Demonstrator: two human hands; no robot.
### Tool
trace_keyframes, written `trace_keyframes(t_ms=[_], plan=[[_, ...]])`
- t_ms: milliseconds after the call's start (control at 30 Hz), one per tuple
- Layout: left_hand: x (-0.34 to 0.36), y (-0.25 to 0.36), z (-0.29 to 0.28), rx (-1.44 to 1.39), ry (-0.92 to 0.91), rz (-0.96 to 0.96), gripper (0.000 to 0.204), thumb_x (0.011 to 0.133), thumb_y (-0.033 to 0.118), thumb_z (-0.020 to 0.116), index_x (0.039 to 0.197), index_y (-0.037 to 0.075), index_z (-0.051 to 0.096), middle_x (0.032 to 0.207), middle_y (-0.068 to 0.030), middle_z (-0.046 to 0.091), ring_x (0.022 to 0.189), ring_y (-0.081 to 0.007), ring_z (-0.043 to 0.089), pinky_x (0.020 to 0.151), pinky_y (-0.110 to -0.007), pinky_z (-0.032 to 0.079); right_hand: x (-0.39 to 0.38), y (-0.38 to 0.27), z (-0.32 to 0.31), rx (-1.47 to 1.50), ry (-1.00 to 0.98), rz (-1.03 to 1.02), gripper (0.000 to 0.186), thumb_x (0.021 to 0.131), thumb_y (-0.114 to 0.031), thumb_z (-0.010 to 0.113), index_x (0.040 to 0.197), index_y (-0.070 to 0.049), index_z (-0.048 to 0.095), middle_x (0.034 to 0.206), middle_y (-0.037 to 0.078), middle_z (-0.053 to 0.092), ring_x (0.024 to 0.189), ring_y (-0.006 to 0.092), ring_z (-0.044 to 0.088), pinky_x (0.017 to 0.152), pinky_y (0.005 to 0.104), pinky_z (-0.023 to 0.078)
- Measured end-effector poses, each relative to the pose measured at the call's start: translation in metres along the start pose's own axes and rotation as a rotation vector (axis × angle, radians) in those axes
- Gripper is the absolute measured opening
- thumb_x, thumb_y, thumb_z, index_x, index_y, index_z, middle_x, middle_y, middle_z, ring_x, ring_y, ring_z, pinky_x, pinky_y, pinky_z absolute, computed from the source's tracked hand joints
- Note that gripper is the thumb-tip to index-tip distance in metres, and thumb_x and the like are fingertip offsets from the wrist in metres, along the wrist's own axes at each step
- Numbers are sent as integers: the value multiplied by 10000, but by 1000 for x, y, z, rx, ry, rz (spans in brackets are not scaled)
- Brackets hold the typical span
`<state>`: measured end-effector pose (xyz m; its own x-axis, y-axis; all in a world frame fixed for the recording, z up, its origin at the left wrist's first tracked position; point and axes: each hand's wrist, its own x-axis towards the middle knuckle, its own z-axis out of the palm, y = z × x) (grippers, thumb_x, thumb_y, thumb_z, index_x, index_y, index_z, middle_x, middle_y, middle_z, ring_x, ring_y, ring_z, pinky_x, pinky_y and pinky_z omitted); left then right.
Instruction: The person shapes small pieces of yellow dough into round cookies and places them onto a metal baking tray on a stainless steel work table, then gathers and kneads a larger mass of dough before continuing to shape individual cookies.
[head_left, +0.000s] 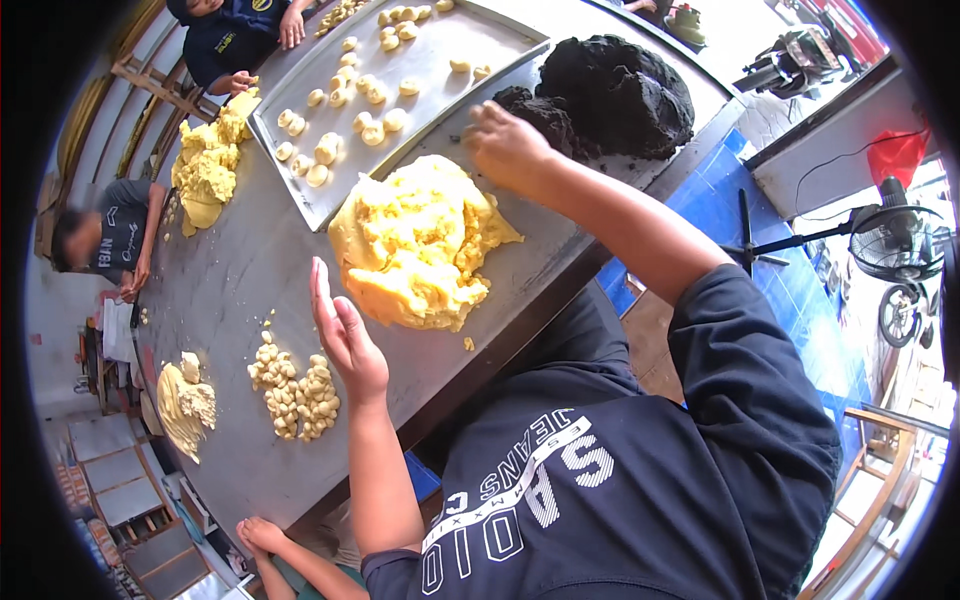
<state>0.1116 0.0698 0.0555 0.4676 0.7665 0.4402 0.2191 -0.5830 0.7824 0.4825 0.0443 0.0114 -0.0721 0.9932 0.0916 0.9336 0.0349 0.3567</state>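
A big mound of yellow dough lies on the grey metal table in front of me. My left hand is held on edge just left of the mound, fingers straight and apart, holding nothing. My right hand reaches past the mound to the near edge of a metal tray carrying small yellow dough balls. Its fingers curl downward, and whatever may be under them is hidden. A lump of black dough sits just right of that hand.
A pile of small dough pieces and a pale dough lump lie at the left. Another yellow mound sits by a person's hand at the far end. More people work at the left edge and bottom. A standing fan is at the right.
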Motion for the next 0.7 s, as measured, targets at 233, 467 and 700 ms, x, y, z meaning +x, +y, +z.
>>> trace_keyframes(t_ms=[233, 467, 700], plan=[[-11, -2, -18, 140, -18, 28, 496, 1235, 207, 482, 1655, -55, 505, 1778, -210, 459, 1661, -338, 414, 1365, -481, 307, -63, -7, -2, -35, 179, -160, 449, 1003, -251, 638, 1370, -46, 796, 1636, 189, 606, 1677, 397, 380, 1416, 548, 229], [-1, 15, 1, 186, -67, 73, 502, 1204, 227, 555, 1612, -66, 550, 1735, -264, 484, 1621, -427, 455, 1330, -539, 361, -28, -7, -4, -112, -2, -39, 583, 1093, -300, 545, 1602, -27, 628, 1856, 125, 358, 1757, 430, 149, 1439, 593, 44], [-36, 5, -28, 96, -38, -8, 400, 1187, 174, 585, 1517, -41, 657, 1671, -243, 562, 1526, -411, 569, 1275, -522, 452, -61, -4, -16, -110, 120, 64, 489, 970, -218, 668, 1399, 0, 757, 1680, 188, 582, 1673, 447, 365, 1403, 562, 250]])
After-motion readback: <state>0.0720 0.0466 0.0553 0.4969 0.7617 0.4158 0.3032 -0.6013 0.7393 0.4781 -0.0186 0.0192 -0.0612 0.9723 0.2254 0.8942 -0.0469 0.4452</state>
